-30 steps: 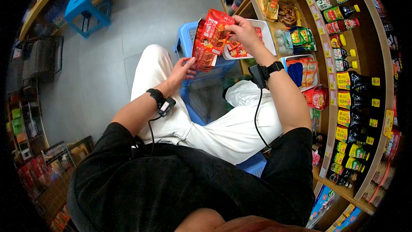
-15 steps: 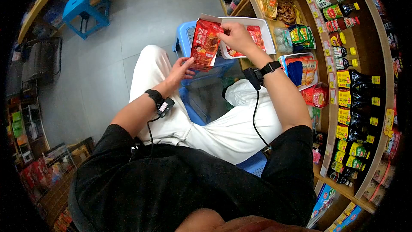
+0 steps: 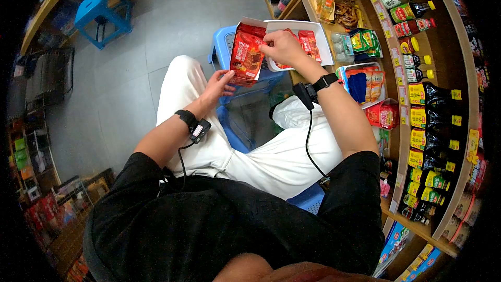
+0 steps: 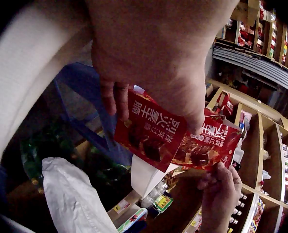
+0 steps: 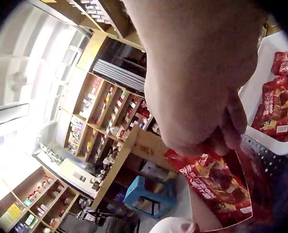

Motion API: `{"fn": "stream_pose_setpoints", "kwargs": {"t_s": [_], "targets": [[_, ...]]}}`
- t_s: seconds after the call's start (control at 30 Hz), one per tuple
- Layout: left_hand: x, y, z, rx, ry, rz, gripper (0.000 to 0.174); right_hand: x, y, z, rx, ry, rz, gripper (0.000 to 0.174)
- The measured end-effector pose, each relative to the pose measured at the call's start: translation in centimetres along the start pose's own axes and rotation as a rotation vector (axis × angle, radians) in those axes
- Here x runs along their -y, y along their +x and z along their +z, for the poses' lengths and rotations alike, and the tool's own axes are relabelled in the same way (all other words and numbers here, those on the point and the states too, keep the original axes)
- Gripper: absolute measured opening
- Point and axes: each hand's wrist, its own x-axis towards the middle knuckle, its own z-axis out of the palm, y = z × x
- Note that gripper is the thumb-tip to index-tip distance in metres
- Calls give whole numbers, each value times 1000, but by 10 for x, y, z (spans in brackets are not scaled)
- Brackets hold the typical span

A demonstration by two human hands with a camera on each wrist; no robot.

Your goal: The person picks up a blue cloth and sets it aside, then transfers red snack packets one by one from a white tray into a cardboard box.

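Low in front of the white-trousered knees, my left hand (image 3: 218, 84) grips the lower edge of an open red printed cardboard box (image 4: 146, 133). The box's pale flap (image 3: 254, 22) stands up at its far end. With thumb and fingers my right hand (image 3: 286, 48) pinches a red snack packet (image 3: 247, 56) at its right edge. In the head view this packet lies within the outline of the box; the right wrist view shows the packet's printed front (image 5: 214, 182) beside the box wall. Right of the box, a white tray (image 3: 327, 61) holds more red packets (image 3: 310, 45).
A blue plastic stool (image 3: 223, 39) is beneath the box and tray. Shelves on the right carry sauce bottles (image 3: 433, 94), green packets (image 3: 365, 42) and another white tray (image 3: 385, 96). A white plastic bag (image 3: 295, 115) lies by the leg. Another blue stool (image 3: 102, 15) stands farther off.
The packet in my right hand has come down from above the box's far end to lie within it. My right hand shifted slightly left and lower; the left hand kept its hold, nearly still.
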Motion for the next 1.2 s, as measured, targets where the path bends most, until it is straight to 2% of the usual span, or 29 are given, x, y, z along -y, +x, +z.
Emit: {"fn": "stream_pose_setpoints", "kwargs": {"t_s": [0.23, 0.3, 0.5, 0.6, 0.63, 0.7, 1.2], "targets": [[-1, 1, -1, 13, -3, -7, 78, -13, 2, 16, 31, -166, -54, 24], [-2, 1, -1, 19, 9, -43, 68, -15, 3, 19, 45, -213, -50, 25], [10, 8, -7, 16, 11, -56, 63, -8, -2, 22, 114, -343, 6, 27], [9, 7, -6, 11, 1, -67, 58, -8, -4, 26, 127, -295, -11, 30], [10, 7, -5, 26, 1, -47, 58, -8, -4, 28, 119, -285, 31, 32], [10, 6, -5, 10, -40, -42, 72, -11, -3, 28, 80, -283, -11, 31], [3, 0, -1, 6, -18, -42, 72, -17, -2, 33, 21, -167, 10, 29]]}}
